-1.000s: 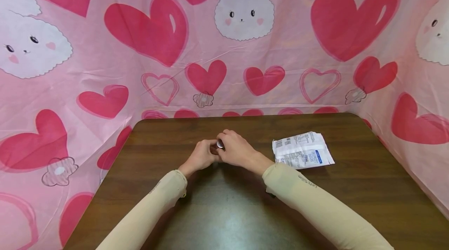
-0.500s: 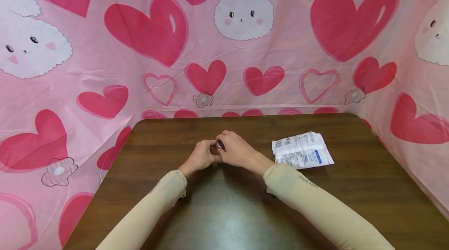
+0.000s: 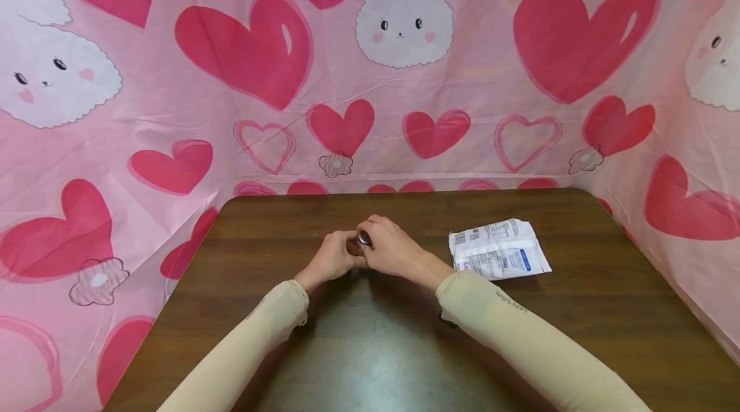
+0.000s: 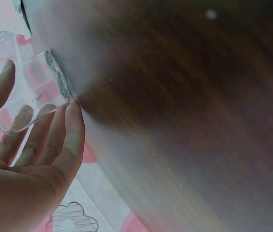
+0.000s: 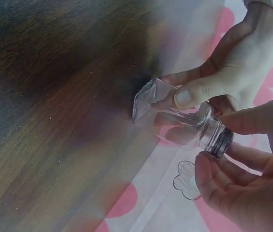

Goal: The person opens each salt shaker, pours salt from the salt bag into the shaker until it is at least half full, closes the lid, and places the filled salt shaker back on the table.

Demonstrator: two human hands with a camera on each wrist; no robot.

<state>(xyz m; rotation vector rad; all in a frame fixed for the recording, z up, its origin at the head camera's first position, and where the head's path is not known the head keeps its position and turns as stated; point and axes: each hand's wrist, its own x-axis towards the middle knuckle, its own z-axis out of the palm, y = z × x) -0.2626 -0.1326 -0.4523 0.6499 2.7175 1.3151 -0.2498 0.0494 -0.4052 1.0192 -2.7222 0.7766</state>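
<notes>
A small clear glass bottle (image 5: 187,118) with a square body stands between both hands, its base on or just above the brown table. My left hand (image 3: 334,256) grips the bottle's body, thumb on one side and fingers on the other. At the neck sits a dark cap (image 5: 222,143) with a silvery top. My right hand (image 3: 394,249) pinches this cap between thumb and fingertips. In the left wrist view the left hand (image 4: 44,154) curves round the glass, whose thick base edge shows. How tightly the cap sits on the neck I cannot tell.
A white printed packet (image 3: 500,249) lies on the wooden table (image 3: 370,348), right of the hands. Behind and at both sides hangs a pink cloth (image 3: 399,90) with hearts and rabbits. The table's far edge runs just beyond the hands.
Both hands and the bottle keep their place. The cap's silvery top shows slightly differently between the right fingers. The packet has not moved.
</notes>
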